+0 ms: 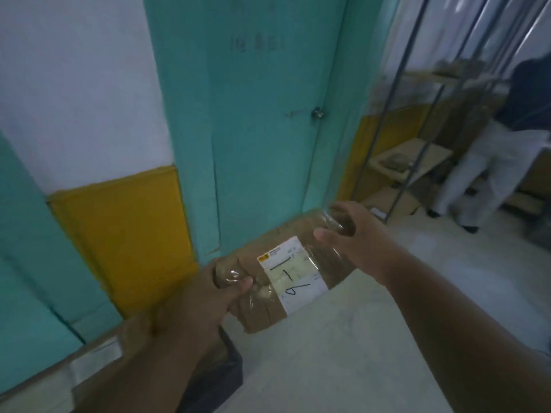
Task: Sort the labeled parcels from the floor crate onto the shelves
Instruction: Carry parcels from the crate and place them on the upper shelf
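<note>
you held the parcel (286,269) in mid-air in front of the teal door (256,129), its label (290,274) up. your left hand (205,302) pinched its near end, and your right hand (351,234) curled round the far one. best to read the label first, then keep it level toward the shelves (414,156) right of that door.

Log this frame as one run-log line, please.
stage: carrying | parcel: labeled, taped, off floor | left hand: grips near end | right hand: holds far end | shelves: ahead right | second person: beside shelves
</note>
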The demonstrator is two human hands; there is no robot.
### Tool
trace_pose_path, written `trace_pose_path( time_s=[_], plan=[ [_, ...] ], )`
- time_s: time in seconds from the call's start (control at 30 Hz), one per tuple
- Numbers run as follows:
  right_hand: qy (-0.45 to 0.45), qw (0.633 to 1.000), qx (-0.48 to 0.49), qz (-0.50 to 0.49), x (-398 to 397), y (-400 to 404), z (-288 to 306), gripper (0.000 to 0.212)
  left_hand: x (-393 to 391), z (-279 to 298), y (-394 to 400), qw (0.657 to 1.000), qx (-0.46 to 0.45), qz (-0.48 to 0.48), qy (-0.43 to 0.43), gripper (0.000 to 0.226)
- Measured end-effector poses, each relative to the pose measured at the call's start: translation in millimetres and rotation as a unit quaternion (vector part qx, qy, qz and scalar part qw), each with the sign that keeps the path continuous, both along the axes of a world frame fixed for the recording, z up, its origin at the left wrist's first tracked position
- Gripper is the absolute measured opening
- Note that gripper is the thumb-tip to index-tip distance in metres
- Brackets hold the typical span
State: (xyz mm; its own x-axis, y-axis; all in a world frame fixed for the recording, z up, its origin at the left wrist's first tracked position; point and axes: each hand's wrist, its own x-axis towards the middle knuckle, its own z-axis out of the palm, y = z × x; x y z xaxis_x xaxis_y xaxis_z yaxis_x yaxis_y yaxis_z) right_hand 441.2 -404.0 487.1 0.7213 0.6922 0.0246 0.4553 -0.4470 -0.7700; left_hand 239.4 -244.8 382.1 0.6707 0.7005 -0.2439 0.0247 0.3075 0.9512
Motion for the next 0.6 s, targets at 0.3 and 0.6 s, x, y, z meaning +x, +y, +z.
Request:
trace_pose_path(
  time_s=[0.3,0.6],
  plan=[
    [0.15,0.969,0.196,0.009,107,-84,-46,0.083,207,37,-110,0.985,-0.117,-0.029,-0.123,0.036],
    [0.178,0.925,0.307,-0.134,273,-106,-48,0.073,383,40,-100,0.979,0.084,-0.185,0.033,0.046]
  ],
)
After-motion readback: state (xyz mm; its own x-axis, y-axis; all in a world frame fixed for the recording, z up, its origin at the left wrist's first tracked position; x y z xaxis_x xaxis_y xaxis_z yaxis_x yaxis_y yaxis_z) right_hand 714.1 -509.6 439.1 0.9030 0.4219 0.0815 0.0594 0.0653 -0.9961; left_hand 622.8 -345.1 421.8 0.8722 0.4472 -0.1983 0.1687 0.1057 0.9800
